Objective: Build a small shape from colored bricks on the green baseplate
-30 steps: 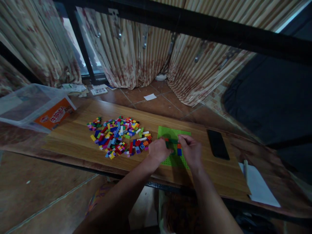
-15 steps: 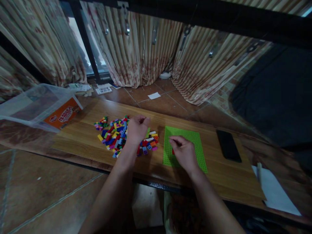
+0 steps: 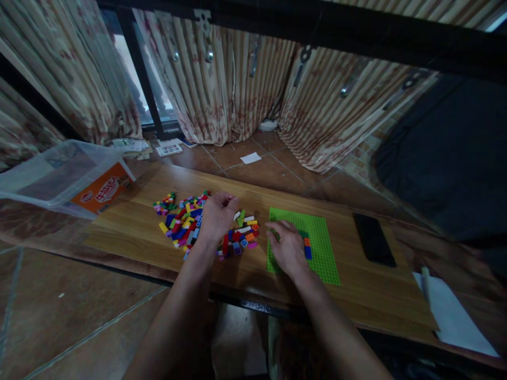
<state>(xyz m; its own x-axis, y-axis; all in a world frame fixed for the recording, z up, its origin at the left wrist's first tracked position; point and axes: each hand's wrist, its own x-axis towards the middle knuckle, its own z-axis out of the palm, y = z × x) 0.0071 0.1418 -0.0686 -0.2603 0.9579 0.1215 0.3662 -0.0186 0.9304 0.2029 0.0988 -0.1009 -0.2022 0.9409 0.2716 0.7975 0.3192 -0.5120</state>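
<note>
My left hand [image 3: 217, 215] hovers over the right part of a pile of colourful toy bricks [image 3: 186, 219], its fingers curled together; whatever they may hold is too small to make out. Over the left part of a green baseplate [image 3: 325, 248] is my right hand [image 3: 285, 244], fingers stretched toward the pile and thumb apart, with nothing visible in them. A small block of joined bricks [image 3: 307, 247], green, orange and blue, sits on the baseplate just right of that hand, which partly hides it. Loose bricks [image 3: 245, 235] lie between the two hands.
A clear plastic bin [image 3: 51, 195] with an orange label stands at the left end of the wooden board [image 3: 245, 274]. Right of the baseplate lies a black phone [image 3: 373, 239]. White paper [image 3: 455, 316] sits at the right end. Curtains [image 3: 237, 89] hang behind.
My right hand has shifted left across the baseplate and its fingers have spread, uncovering the joined bricks. My left hand has moved slightly left and down over the pile.
</note>
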